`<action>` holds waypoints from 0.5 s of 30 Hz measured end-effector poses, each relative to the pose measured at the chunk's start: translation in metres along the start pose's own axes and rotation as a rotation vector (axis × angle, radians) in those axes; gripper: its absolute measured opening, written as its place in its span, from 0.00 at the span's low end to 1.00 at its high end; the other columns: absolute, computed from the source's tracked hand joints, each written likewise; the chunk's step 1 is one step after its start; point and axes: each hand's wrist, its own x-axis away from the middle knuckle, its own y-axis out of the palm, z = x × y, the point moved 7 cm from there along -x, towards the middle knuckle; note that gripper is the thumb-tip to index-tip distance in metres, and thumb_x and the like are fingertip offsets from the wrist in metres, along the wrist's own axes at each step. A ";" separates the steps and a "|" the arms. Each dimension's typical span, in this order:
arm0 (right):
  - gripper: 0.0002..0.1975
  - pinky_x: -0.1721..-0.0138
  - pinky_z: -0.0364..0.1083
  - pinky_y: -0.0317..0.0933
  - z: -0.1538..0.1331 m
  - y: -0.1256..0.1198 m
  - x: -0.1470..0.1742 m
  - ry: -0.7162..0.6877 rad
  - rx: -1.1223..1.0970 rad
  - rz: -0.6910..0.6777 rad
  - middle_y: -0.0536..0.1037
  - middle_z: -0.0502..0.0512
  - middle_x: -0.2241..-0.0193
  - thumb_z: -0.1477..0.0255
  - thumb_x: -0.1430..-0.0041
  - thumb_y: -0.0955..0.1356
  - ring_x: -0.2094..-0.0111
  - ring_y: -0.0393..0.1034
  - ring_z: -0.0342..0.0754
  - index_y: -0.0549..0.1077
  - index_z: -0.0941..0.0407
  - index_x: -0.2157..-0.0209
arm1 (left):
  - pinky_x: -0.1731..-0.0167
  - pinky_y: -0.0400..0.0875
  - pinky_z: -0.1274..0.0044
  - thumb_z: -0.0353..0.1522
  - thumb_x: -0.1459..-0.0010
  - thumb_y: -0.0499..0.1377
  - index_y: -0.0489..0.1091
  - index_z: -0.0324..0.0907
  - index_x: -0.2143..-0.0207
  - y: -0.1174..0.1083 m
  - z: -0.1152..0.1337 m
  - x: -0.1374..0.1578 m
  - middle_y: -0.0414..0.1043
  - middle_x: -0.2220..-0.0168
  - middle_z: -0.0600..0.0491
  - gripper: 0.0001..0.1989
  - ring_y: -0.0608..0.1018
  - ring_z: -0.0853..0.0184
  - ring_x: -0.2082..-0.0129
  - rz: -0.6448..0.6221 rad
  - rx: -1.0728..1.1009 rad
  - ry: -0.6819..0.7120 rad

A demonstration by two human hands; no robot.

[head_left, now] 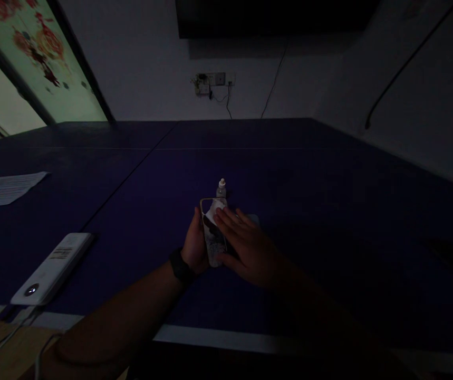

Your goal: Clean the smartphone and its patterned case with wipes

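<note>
In the left hand [195, 245] — a phone [213, 244], partly under the right hand [252, 250].

Left forearm [131, 316] extends forward from the lower left; left hand [196, 244] is curled in a grip, thumb raised. Right hand [256, 256] is angled inward, palm down, fingers [230, 224] nearly straight, thumb apart below. Right forearm [309, 295] is shadowed; its exact outline is uncertain.
</note>
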 end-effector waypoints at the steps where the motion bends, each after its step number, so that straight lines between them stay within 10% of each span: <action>1: 0.37 0.28 0.65 0.48 -0.004 0.001 0.000 -0.039 -0.012 -0.017 0.59 0.68 0.29 0.59 0.30 0.65 0.26 0.48 0.59 0.54 0.64 0.28 | 0.32 0.57 0.62 0.58 0.32 0.44 0.75 0.38 0.44 0.001 -0.001 0.000 0.78 0.45 0.41 0.38 0.71 0.53 0.34 -0.018 0.001 -0.021; 15: 0.32 0.28 0.64 0.48 -0.013 -0.007 0.000 -0.136 -0.068 -0.039 0.64 0.61 0.30 0.60 0.30 0.66 0.27 0.51 0.58 0.61 0.60 0.31 | 0.33 0.57 0.63 0.60 0.34 0.45 0.74 0.34 0.44 0.005 -0.006 0.004 0.78 0.47 0.37 0.41 0.73 0.51 0.37 -0.080 0.018 -0.092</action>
